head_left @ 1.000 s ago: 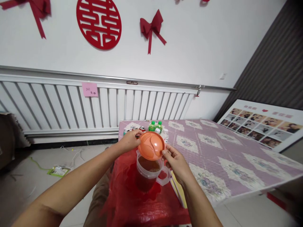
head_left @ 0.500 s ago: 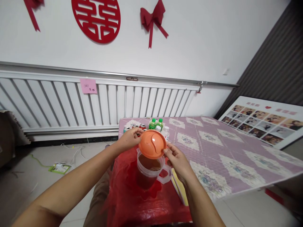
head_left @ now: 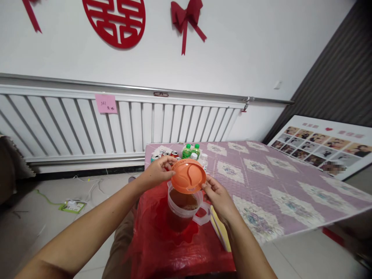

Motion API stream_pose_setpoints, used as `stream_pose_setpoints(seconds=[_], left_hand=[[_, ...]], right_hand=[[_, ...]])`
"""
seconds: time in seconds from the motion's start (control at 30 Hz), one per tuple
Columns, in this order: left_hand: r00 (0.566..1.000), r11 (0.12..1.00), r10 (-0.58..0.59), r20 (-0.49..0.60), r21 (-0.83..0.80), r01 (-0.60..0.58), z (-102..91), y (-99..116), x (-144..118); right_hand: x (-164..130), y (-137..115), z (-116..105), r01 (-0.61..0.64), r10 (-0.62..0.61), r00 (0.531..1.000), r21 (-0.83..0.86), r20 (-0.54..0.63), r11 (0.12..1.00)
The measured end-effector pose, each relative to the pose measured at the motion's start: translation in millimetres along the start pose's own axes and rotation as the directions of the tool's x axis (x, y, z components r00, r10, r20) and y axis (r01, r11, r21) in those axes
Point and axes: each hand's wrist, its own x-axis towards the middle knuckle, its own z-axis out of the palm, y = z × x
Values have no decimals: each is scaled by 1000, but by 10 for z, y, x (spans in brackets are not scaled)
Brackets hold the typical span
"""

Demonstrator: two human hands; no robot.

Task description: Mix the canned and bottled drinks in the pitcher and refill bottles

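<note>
Orange lid [head_left: 188, 175] sits tilted over the mouth of a clear plastic pitcher [head_left: 183, 207] at the centre of the frame, pinched at its two edges: the left hand [head_left: 158, 171] closes its fingers on the left rim, the right hand [head_left: 217, 197] closes its fingertips on the lower right rim. The pitcher holds dark brown liquid nearly to its brim and stands on a crinkled red plastic sheet [head_left: 162, 240] that drapes over the near corner of the bench [head_left: 290, 193]. Since the lid rides askew and not seated, a push on one side could tip the pitcher or slop the liquid out, and the slick sheet beneath may let the base slide; neither hand steadies the pitcher's body or its handle [head_left: 203, 215], which juts toward the lower right. Just right of the pitcher lies a yellow-edged flat item [head_left: 221, 232], likely to be stained by a spill. Behind the lid, close to the left hand's knuckles, stand drink cans [head_left: 165, 155], green bottles [head_left: 191, 150] and a clear white-capped bottle [head_left: 204, 160], crowding the far side. Beyond them a white radiator [head_left: 87, 128] with a pink note [head_left: 105, 104] lines the wall, a photo board [head_left: 325, 149] leans at right, and a red paper emblem [head_left: 114, 19] and bow [head_left: 187, 17] hang in the upper part of the frame.
</note>
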Motion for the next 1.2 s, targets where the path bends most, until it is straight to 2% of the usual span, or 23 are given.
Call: stream_pose_setpoints(seconds=[0.4,0.6,0.9,1.1,1.2], left_hand=[[999,999,22,25,-43,-21,-26,8,-30],[999,992,-30,26,-123,33,-31,-50,-33],[993,955,-114,-6,-277,108,-13,-271,-65],[989,938,-145,-14,-321,133,11,-259,-73],[979,903,-202,9,-385,190,23,-238,-65]], right_hand=[[-40,-45,23,15,-17,999,72,28,997],[-67,-103,-8,27,-27,999,8,23,1000],[-52,-204,-63,129,-113,985,-128,129,983],[2,-260,-24,123,-115,989,-87,92,989],[45,-285,-29,95,-93,995,-46,38,994]])
